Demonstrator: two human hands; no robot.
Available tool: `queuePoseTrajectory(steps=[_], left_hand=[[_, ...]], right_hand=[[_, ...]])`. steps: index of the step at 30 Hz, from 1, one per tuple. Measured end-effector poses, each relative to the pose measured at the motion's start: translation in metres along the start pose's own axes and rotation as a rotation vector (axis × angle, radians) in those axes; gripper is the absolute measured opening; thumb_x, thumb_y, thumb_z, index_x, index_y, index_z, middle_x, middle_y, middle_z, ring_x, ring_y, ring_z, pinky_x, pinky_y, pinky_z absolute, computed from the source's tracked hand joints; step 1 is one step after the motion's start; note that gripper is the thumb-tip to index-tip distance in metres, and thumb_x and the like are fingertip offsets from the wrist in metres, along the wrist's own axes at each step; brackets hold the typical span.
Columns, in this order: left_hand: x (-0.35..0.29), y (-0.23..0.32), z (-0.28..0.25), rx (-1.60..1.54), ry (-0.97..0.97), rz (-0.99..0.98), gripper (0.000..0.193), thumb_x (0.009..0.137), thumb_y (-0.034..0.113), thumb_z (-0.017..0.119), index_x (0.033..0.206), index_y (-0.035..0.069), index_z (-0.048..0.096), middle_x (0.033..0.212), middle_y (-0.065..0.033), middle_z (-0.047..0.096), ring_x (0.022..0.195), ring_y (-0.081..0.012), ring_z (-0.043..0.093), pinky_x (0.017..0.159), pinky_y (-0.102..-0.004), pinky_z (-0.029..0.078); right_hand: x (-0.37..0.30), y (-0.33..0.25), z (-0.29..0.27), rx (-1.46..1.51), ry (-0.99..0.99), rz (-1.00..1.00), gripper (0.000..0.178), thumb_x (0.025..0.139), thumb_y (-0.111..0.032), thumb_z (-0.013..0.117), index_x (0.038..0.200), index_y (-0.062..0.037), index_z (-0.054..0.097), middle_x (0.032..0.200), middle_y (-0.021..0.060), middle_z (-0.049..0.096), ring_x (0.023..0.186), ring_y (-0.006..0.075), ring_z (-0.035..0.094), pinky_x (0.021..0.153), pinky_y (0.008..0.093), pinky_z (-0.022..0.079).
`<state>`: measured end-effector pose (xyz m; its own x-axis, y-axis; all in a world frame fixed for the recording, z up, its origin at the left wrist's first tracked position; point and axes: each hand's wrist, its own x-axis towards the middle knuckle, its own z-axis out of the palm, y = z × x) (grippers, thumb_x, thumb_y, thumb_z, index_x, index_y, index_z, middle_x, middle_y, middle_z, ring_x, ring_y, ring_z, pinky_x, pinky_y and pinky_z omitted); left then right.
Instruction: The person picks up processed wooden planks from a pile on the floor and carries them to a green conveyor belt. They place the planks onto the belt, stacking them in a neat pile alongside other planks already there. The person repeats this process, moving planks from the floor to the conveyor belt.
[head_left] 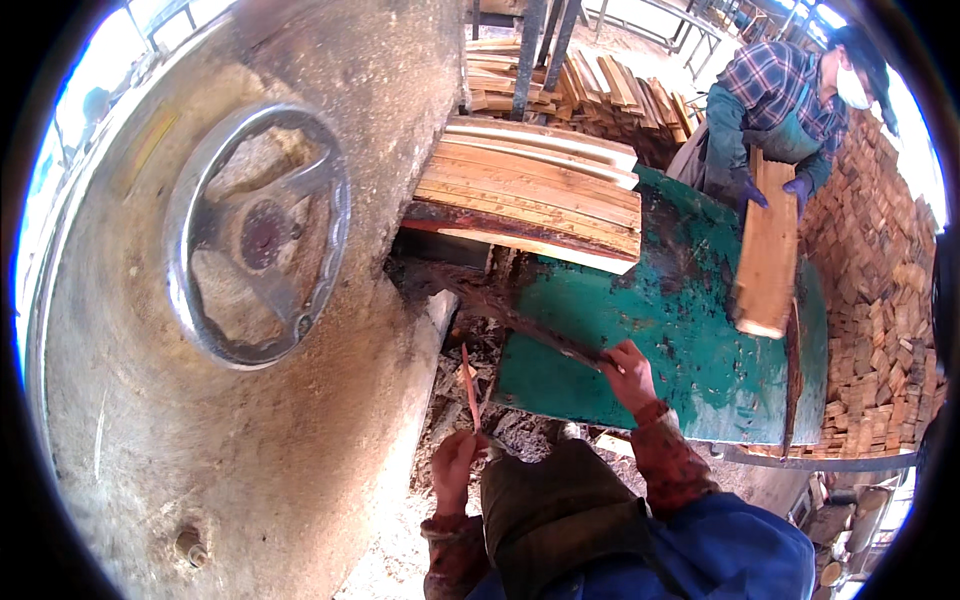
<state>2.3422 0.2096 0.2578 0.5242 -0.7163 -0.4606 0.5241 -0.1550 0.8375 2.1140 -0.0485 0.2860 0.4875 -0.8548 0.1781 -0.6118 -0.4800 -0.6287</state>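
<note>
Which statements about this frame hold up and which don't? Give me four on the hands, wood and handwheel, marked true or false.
1. The right hand grips a dark strip. True.
2. The person's left hand is empty. False: the left hand holds a thin reddish stick.
3. The co-worker holds a board with both hands. True.
4. The metal handwheel is right of the green table. False: the handwheel is left of the green table.

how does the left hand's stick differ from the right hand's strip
The stick in the left hand is reddish; the strip in the right hand is dark brown. The stick looks shorter than the strip. The stick points nearly straight up the picture; the strip slants left. Both are narrow, held near one end.
</note>
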Motion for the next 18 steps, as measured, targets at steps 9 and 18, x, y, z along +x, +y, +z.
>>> queuePoseTrajectory(steps=[9,18], left_hand=[[0.052,0.021,0.14,-0.012,-0.069,-0.188,0.04,0.092,0.035,0.064,0.105,-0.002,0.058,0.098,-0.0173,0.066,0.08,-0.025,0.07,0.067,-0.0329,0.058],[0.069,-0.006,0.154,0.009,0.063,-0.104,0.028,0.088,0.011,0.061,0.098,-0.014,0.057,0.09,-0.0197,0.066,0.069,-0.0284,0.069,0.055,-0.0365,0.062]], right_hand=[[-0.094,0.015,-0.053,-0.042,-0.084,0.055,0.022,0.081,-0.007,0.069,0.103,-0.0062,0.068,0.095,0.0133,0.058,0.079,0.0318,0.063,0.065,0.039,0.052],[-0.087,0.03,-0.093,0.212,-0.441,-0.056,0.041,0.079,-0.025,0.075,0.113,-0.0051,0.063,0.104,0.013,0.059,0.092,0.0351,0.061,0.077,0.0428,0.052]])
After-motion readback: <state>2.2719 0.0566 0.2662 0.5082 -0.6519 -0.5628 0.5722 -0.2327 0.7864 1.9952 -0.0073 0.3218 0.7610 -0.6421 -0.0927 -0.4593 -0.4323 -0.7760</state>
